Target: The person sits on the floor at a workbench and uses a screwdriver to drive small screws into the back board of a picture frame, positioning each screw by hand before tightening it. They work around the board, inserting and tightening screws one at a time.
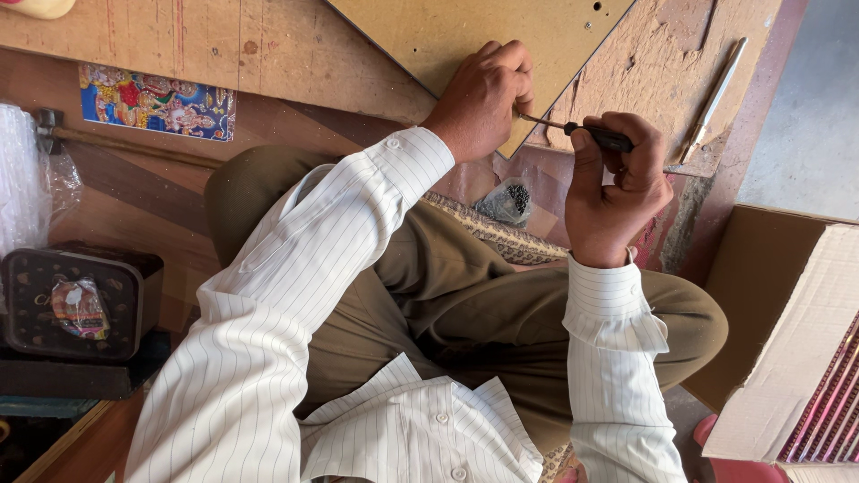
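The right hand [617, 192] was closed tight around a screwdriver [582, 131]. Its tip pointed at the left hand [483, 94], which was curled shut, pressing on the edge of a brown board [474, 31].

Bright, even daylight — sharp focus, perhaps slight edge distortion.

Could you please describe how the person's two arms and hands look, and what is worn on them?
Both arms wear long sleeves of a white shirt with thin dark vertical stripes. Each sleeve ends in a buttoned cuff; a small white button shows on the left cuff. The left hand and right hand are bare: no gloves, and no rings or watch show. The right cuff looks slightly folded.
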Tool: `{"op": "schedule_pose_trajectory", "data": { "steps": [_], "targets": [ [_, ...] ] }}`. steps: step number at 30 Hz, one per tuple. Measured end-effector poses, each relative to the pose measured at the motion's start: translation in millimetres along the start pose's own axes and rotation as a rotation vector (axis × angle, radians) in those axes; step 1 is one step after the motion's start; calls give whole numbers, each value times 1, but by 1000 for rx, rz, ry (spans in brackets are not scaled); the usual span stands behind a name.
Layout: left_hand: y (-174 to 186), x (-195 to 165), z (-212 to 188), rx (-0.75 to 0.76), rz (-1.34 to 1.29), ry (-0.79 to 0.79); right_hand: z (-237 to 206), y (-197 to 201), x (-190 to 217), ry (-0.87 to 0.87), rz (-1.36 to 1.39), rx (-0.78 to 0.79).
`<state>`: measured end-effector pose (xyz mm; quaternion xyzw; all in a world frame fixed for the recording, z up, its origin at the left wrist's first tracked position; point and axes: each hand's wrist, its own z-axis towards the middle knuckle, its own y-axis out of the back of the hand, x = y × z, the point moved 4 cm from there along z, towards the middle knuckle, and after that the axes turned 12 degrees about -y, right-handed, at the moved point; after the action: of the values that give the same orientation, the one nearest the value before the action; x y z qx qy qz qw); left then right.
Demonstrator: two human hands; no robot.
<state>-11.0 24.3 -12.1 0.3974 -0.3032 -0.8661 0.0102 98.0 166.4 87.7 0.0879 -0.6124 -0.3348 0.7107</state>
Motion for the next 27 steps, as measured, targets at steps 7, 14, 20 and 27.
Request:
{"op": "schedule_pose_trajectory", "data": {
  "steps": [7, 14, 20, 27],
  "targets": [
    [-2, 0, 1, 25, 13, 32, 13, 8, 0, 7, -9, 139],
    [-4, 2, 1, 20, -3, 28, 9, 9, 2, 37, -36, 120],
    [-5, 1, 1, 23, -2, 29, 11, 8, 3, -1, -2, 126],
    [-6, 2, 1, 35, 2, 38, 16, 15, 13, 68, -176, 169]
  ]
}}
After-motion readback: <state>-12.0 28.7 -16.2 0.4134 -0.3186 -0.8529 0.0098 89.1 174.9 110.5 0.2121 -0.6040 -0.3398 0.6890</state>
